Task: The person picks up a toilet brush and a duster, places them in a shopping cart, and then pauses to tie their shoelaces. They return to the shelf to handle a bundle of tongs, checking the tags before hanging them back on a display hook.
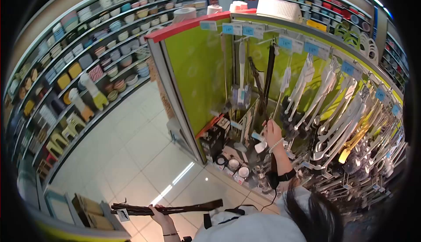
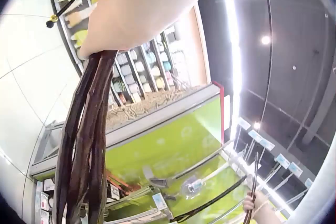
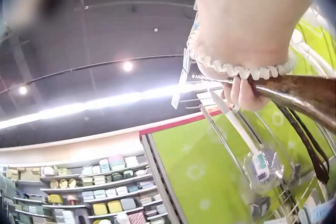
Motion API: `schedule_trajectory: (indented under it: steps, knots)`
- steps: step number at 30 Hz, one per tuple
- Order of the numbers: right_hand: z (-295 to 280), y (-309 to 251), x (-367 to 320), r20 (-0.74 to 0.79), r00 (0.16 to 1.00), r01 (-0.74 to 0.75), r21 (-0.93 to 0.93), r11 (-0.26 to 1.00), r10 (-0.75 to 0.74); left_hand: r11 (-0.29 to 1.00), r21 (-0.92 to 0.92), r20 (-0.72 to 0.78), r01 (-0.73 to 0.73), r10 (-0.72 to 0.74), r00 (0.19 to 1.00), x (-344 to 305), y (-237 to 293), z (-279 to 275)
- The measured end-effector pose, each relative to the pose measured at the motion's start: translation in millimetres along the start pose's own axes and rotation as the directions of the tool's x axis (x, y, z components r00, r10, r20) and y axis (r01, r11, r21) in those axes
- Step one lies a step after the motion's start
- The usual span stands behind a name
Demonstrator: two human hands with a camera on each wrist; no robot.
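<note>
Several dark brown, glossy sticks point(image 1: 188, 208) lie across the left hand point(image 1: 161, 218), which grips them low at the left of the head view; a white tag hangs at their end. In the left wrist view the bundle point(image 2: 84, 145) extends down from the left hand point(image 2: 142, 14). The right hand point(image 1: 272, 134) holds another brown stick point(image 1: 258, 84) upright before the green rack; its fingers curl round it in the right wrist view, where the stick point(image 3: 299, 95) runs right from the hand point(image 3: 244, 95). Dark sticks point(image 3: 307, 150) also hang on the rack beyond.
White brushes point(image 1: 302, 80) and other long-handled tools hang under blue price tags on the green panel point(image 1: 197, 66). Boxes point(image 1: 215, 139) and cups stand at its base. Shelves of bowls and stools point(image 1: 57, 143) curve along the left, past a tiled floor point(image 1: 131, 132). Brown boxes point(image 1: 90, 211) sit at lower left.
</note>
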State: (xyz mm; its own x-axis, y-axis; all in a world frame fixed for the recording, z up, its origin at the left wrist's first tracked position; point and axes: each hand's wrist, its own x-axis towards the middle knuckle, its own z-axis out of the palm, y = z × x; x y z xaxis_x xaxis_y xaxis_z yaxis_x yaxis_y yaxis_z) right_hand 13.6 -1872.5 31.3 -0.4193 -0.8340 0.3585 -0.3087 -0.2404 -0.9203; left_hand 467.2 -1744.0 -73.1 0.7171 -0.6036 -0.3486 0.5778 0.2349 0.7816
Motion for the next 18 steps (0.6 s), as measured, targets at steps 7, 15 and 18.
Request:
schedule_trajectory:
  steps: [7, 15, 18]
  knots:
    - [18, -28, 49, 0.004, 0.989, -0.135, 0.421, 0.897, 0.147, 0.945, 0.316, 0.465, -0.085, -0.076, 0.882, 54, -33, 139]
    - [27, -16, 73, 0.035, 0.980, -0.184, 0.519, 0.835, 0.194, 0.867, 0.391, 0.832, -0.307, -0.191, 0.520, 74, -95, 259]
    - [35, -20, 78, -0.035, 0.992, -0.089, 0.492, 0.866, 0.122, 0.873, 0.385, 0.892, -0.300, -0.270, 0.361, 74, -107, 294]
